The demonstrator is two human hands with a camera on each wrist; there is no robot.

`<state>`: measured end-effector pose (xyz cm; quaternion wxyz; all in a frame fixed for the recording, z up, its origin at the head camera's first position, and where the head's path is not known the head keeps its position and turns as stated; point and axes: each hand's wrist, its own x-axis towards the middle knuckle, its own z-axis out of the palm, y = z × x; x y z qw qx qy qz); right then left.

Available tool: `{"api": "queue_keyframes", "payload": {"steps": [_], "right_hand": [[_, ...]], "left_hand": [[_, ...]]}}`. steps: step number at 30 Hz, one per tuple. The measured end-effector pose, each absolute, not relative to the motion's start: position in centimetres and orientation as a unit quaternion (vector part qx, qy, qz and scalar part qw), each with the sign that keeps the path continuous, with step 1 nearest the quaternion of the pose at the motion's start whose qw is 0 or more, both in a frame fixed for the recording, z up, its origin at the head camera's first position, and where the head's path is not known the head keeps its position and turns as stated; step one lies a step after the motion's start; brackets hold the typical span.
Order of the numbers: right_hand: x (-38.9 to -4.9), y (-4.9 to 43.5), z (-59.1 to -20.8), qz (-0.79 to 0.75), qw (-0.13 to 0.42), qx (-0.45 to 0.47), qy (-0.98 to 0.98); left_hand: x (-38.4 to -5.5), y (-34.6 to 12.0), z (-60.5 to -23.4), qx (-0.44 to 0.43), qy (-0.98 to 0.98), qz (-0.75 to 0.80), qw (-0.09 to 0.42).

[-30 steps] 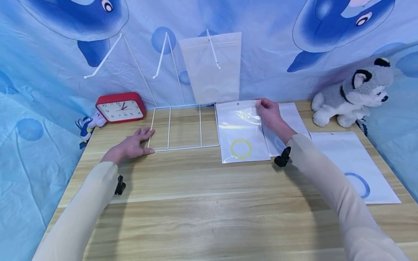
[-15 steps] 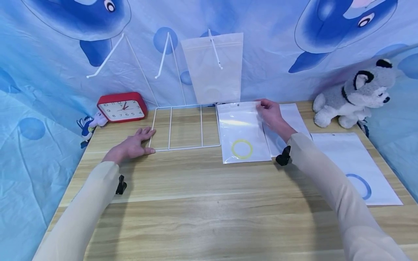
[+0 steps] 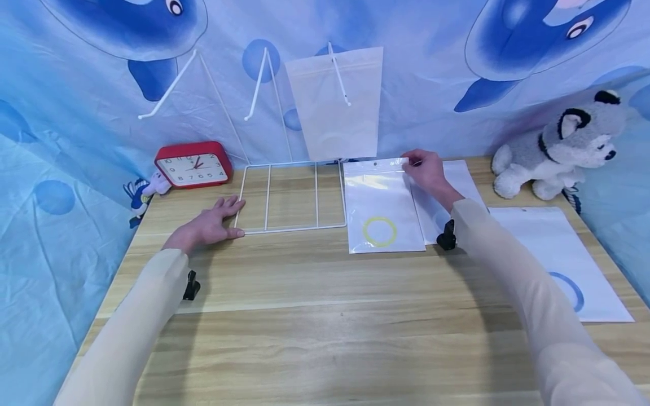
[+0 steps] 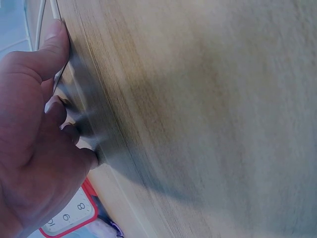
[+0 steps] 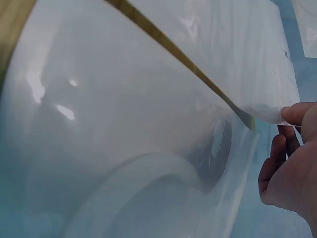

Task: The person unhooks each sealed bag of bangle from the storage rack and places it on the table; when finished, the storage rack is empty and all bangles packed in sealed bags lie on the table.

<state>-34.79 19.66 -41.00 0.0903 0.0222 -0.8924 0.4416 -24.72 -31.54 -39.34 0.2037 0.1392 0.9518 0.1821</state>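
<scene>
My left hand (image 3: 208,224) rests on the left end of a white wire display rack (image 3: 295,229). Its thumb lies on the front wire, and the left wrist view shows the hand (image 4: 34,129) with loosely bent fingers near the tabletop. At the top right corner, my right hand (image 3: 427,172) pinches a zip-lock bag (image 3: 378,194) marked with a yellow ring. The right wrist view shows thumb and fingers on that bag's edge (image 5: 257,64). Partly beneath my right wrist lies another zip-lock bag (image 3: 459,180). A third zip-lock bag (image 3: 338,129) hangs from the rack's right hook.
Two more hooks (image 3: 258,84) rise at the rack's left and middle. A red clock (image 3: 194,164) and a small doll (image 3: 144,192) stand back left. To the right are a bag with a blue ring (image 3: 558,254) and a plush husky (image 3: 563,146). A blue curtain (image 3: 421,101) hangs behind.
The head view has shifted slightly. Both hands keep their places, the left on the rack and the right at the corner of the yellow-ring bag.
</scene>
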Motion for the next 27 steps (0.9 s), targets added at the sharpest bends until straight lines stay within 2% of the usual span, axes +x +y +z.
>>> {"api": "queue_keyframes", "payload": {"steps": [15,27], "right_hand": [[-35.7,19.3,-41.3,0.400,0.043,-0.029,-0.915],[-36.4,18.9,-41.3,0.393,0.045,-0.030,-0.918]], "left_hand": [[-24.9,-31.3,-39.3,0.128,0.951,0.183,0.212],[-24.7,-31.6,-39.3,0.131,0.949,0.192,0.211]]}}
